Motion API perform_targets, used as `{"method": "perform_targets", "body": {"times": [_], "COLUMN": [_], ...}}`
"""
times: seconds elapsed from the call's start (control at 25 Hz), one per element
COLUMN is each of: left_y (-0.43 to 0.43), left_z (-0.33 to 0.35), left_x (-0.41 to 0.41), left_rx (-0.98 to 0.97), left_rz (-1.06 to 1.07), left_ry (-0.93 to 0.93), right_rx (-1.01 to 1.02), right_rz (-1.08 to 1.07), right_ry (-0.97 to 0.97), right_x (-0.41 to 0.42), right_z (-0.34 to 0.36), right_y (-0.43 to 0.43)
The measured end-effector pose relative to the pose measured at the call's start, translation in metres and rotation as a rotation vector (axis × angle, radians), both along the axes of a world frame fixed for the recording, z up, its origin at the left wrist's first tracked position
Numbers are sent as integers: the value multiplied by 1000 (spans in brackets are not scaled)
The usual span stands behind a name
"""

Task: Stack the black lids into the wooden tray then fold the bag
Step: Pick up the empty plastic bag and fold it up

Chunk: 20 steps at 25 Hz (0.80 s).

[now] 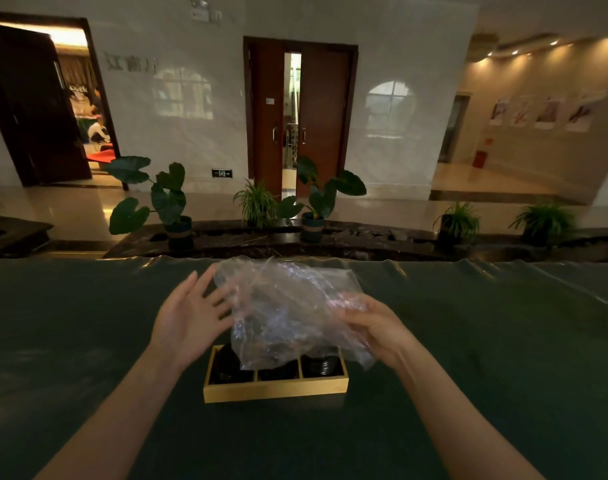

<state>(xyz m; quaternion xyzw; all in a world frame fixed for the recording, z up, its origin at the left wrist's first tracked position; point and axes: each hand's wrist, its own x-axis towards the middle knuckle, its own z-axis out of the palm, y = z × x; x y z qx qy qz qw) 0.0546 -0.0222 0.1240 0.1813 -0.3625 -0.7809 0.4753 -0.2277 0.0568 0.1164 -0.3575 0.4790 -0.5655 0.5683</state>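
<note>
A clear, crumpled plastic bag [281, 306] hangs in the air above the wooden tray [274, 391]. My right hand [371, 325] grips the bag's right edge. My left hand [191, 311] is open with spread fingers, its fingertips at the bag's left side. The tray has three compartments side by side, each holding black lids [321, 365]. The bag partly hides the lids in the left and middle compartments.
The tray stands on a table under a dark green cloth [88, 341]. Behind the table's far edge runs a dark planter ledge with potted plants [171, 209]. Beyond it are a tiled floor and wooden doors [299, 116].
</note>
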Motion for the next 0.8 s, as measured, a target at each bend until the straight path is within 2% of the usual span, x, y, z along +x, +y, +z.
{"method": "perform_targets", "body": {"times": [0.04,0.16,0.36,0.48,0.52,0.64,0.72,0.8], "left_y": [1,8,16,15,16,17,18,15], "left_z": [-2,-5,11,24,31,47,51,49], "left_x": [0,-10,-30,-30,-28,-20,-13,-7], "left_rx": [20,-126,-174,-402,-492,-687,-711,-587], "left_rz": [-67,-191,177,186,131,-122,-232,-245], "left_ry": [-49,-423,-713,-888,-928,-944,-868,-702], "right_rx": [-11,-34,42,-99,-172,-204,-148,-135], "right_rz": [-39,-136,-79,-135,-67,414,618,615], "right_ry": [11,181,431,749,858,1070,1001,797], "right_x": [1,4,1,-4,-5,3,11,16], "right_z": [0,-2,-3,13,22,42,42,37], "right_y": [-1,-4,-1,-8,-10,-16,-15,-12]}}
